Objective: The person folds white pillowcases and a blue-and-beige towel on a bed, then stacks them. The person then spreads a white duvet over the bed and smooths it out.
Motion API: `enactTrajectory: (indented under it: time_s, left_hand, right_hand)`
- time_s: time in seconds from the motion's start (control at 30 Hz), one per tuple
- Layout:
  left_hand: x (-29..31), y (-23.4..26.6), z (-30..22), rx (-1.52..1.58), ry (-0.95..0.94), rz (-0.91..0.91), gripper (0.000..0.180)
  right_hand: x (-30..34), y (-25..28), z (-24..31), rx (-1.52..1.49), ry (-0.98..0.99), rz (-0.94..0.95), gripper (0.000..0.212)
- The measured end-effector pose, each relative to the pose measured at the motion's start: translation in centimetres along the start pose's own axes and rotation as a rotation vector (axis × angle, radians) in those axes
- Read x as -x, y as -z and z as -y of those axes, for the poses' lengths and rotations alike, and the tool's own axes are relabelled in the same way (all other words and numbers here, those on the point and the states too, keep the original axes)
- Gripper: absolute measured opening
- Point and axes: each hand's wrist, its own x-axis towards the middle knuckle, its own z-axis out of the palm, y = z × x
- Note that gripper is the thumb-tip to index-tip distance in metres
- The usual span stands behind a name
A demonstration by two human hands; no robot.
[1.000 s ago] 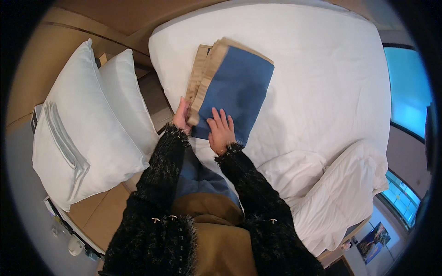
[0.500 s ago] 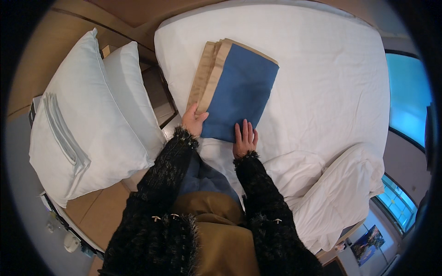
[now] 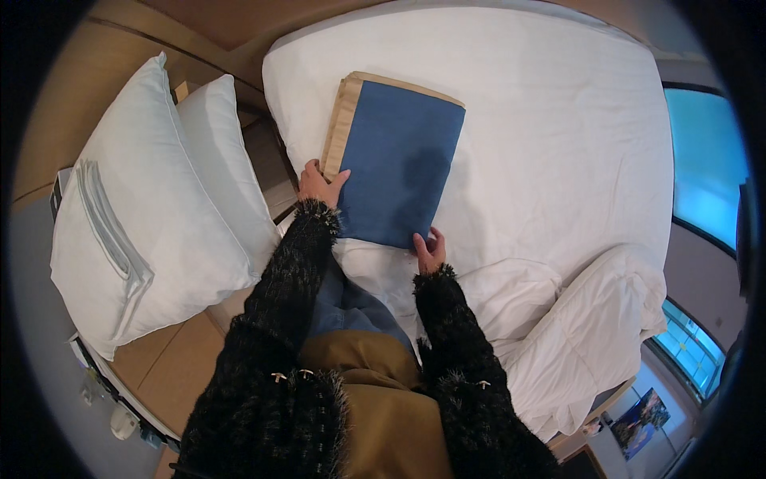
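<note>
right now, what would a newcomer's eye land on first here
Probably the folded blue cloth with its tan border, standing out near the middle against the white sheet. After that, perhaps the two plump white pillows on the left, then the rumpled white duvet at lower right.

Tan border (image 3: 341, 132) of folded cloth (image 3: 403, 152) partly hidden by left hand (image 3: 321, 189)
</note>
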Motion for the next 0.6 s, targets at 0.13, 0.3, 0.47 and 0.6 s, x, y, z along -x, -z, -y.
enactTrajectory:
  time_s: [0.13, 0.3, 0.47, 0.6]
  left_hand:
    - [-0.6, -0.1, 1.1, 0.164, 0.116, 0.236, 0.075]
    - [3.1, -3.4, 2.7, 0.475, 0.091, 0.291, 0.064]
    - [10.6, -4.6, 2.5, 0.403, 0.197, 0.811, 0.057]
    - [8.9, -2.4, -0.4, 0.253, -0.104, 0.011, 0.058]
  right_hand:
    - [-1.6, 0.5, -0.7, -0.121, -0.192, 0.054, 0.051]
    - [-2.5, 4.0, 0.0, -0.086, -0.073, -0.087, 0.034]
    - [-2.7, 10.7, 0.8, -0.466, -0.03, -0.486, 0.054]
    - [-2.5, 12.7, -0.5, -0.565, -0.307, -0.487, 0.069]
